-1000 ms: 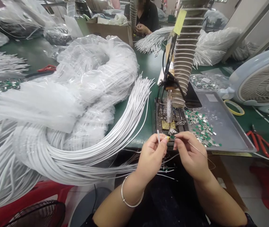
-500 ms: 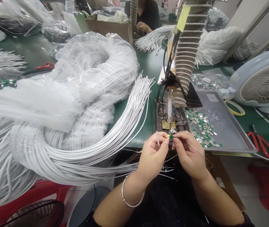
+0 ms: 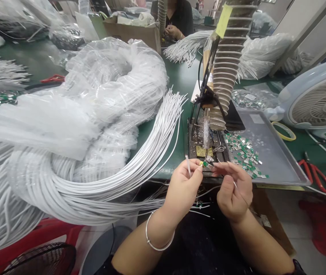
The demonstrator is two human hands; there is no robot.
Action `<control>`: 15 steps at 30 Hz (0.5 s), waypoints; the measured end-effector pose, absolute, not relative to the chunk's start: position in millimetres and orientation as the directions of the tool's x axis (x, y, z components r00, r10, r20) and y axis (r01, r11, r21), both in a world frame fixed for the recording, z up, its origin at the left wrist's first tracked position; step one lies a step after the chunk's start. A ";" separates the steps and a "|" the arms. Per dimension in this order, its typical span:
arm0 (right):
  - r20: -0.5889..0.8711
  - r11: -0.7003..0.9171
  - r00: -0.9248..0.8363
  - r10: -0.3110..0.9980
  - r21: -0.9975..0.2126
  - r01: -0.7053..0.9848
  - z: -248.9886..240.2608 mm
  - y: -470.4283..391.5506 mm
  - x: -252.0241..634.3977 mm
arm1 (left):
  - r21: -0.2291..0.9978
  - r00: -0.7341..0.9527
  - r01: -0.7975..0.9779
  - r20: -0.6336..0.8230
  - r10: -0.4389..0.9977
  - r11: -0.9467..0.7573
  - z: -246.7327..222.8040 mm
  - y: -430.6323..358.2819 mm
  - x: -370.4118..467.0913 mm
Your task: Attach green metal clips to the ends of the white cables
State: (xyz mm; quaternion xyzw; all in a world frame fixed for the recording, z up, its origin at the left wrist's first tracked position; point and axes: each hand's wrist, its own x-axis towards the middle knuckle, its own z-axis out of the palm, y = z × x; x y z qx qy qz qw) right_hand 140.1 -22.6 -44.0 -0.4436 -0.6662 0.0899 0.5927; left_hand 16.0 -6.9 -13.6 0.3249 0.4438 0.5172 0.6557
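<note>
My left hand (image 3: 183, 187) pinches a small green circuit board with a metal connector (image 3: 208, 165) and a white cable (image 3: 188, 165) whose end sticks up between the fingers. Just right of the board, my right hand (image 3: 234, 191) has its fingers curled, with a thin wire (image 3: 235, 185) running through them. Above both hands a soldering iron (image 3: 206, 131) points down in its stand, over a yellow sponge (image 3: 200, 151). Many green boards (image 3: 244, 152) lie on a grey tray (image 3: 277, 160). A thick bundle of white cables (image 3: 151, 152) curves in from the left.
A ribbed hose (image 3: 228, 57) hangs behind the iron. To the right are a fan (image 3: 320, 95), a yellow tape roll (image 3: 283, 131) and red-handled pliers (image 3: 317, 175). Plastic-wrapped cables (image 3: 108, 84) cover the left. Across the table sits a person (image 3: 180, 19).
My right hand has moved right and down, away from the board, and its fingers have loosened. My left hand has shifted slightly left, still with the board.
</note>
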 end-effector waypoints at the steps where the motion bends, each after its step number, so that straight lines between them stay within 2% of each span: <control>1: 0.717 0.604 0.097 0.691 -0.645 0.468 -45.6 -23.1 139.7 | 0.885 0.070 -0.392 -0.246 0.967 0.253 -13.0 -6.2 16.1; 15: 0.773 0.626 -0.026 0.633 -0.493 0.604 -39.4 -18.4 144.9 | 0.862 0.088 -0.440 -0.236 0.968 0.250 -3.8 -4.8 18.6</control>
